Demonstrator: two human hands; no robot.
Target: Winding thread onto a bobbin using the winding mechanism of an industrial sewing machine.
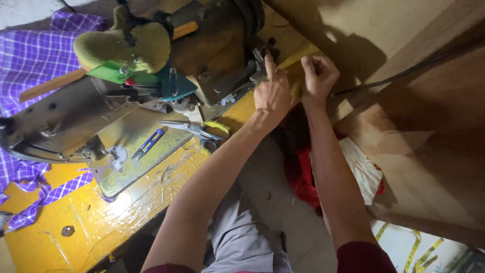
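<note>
Yellow, tape-patched wooden surface [76, 222] carries a grey metal sewing machine [76, 116], and both hands work at its far end. The left hand [273, 93] has its forefinger raised against the machine's dark end, the other fingers curled. Just beside it, the right hand [318, 76] pinches something too small to tell. Silver scissors [194, 130] and blue thread snips [149, 144] lie nearby; purple checked cloth [30, 55] lies behind the machine.

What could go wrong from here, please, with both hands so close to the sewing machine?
The left hand has a finger right by the needle area of the sewing machine; a stitch could catch it. The scissors lie near the edge of the yellow table, close to the left forearm, and might get knocked off.
</note>
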